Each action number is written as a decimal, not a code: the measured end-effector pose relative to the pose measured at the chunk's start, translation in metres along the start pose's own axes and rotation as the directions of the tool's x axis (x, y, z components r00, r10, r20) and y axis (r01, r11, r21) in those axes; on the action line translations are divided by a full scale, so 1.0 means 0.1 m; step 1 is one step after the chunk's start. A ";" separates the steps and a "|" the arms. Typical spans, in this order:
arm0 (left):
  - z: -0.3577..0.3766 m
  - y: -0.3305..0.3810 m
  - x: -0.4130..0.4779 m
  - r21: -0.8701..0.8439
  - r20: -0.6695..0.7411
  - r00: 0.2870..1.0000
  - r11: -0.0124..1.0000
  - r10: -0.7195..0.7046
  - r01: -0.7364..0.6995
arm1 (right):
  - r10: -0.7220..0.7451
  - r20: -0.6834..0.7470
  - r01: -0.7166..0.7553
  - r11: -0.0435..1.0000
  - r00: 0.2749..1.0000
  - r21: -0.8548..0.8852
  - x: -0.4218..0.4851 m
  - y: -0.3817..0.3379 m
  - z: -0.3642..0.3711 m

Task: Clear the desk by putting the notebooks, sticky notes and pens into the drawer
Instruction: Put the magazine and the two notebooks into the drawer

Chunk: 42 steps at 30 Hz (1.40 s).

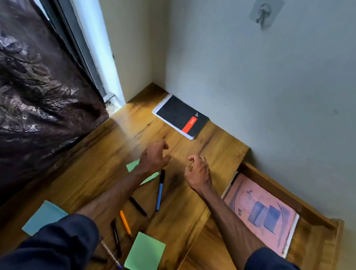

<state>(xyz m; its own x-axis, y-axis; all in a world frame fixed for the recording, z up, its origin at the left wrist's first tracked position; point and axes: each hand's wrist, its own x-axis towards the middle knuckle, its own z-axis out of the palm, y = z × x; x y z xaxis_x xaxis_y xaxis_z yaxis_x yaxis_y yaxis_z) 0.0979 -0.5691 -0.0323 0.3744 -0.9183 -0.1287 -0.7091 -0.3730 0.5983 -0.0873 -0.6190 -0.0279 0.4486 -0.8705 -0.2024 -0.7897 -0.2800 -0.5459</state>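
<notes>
A black spiral notebook (181, 117) with a red label lies at the far corner of the wooden desk (216, 143). My left hand (153, 156) and my right hand (198, 172) hover over the desk's middle, fingers loosely curled, holding nothing. A pink notebook (259, 213) lies in the open drawer (316, 235) at the right. Under my left hand sits a green sticky note (132, 165). A blue pen (160, 190), a black pen (138, 205), an orange pen (125, 222) and a dark marker (116, 236) lie between my arms. Nearer me are a green pad (144, 258), a blue pad (43, 217) and a clear pen (111, 253).
A dark patterned curtain (27, 104) hangs along the desk's left edge beside a window frame (90, 42). Grey walls meet behind the desk, with an adhesive hook (265, 11) high up.
</notes>
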 end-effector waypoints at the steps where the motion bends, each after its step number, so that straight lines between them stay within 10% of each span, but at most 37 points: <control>1: -0.01 -0.05 0.06 0.031 0.021 1.000 0.999 -0.022 0.021 | -0.017 0.016 0.017 1.000 1.000 -0.015 0.09 -0.03 0.00; 12: 0.05 -0.17 0.47 0.567 0.182 0.983 0.818 -0.008 -0.098 | -0.089 0.107 0.109 0.976 0.990 -0.191 1.11 -0.16 -0.08; 21: 0.02 -0.13 0.52 0.632 0.160 0.986 0.762 0.048 -0.140 | -0.106 0.230 0.179 0.928 0.967 -0.326 1.09 0.01 0.11; 31: -0.10 -0.03 0.75 0.149 -0.155 0.974 0.970 -0.168 0.191 | -0.099 0.215 0.168 0.929 0.972 -0.330 0.56 0.24 0.10; 38: -0.11 0.04 1.09 0.253 0.001 0.967 0.935 -0.256 0.248 | -0.096 0.251 0.168 0.943 0.963 -0.288 0.46 0.30 0.01; 42: -0.17 0.04 1.06 -0.209 -0.004 0.921 0.901 -0.390 0.381 | -0.099 0.227 0.157 0.956 0.969 -0.249 0.42 0.36 0.01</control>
<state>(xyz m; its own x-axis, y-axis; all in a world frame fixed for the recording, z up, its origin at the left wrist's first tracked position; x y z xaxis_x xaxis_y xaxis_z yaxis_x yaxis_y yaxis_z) 0.1449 -0.6659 -0.0305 0.6234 -0.6997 -0.3490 -0.3717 -0.6578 0.6551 -0.0965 -0.6650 -0.0569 0.6082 -0.7235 -0.3265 -0.7888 -0.5048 -0.3507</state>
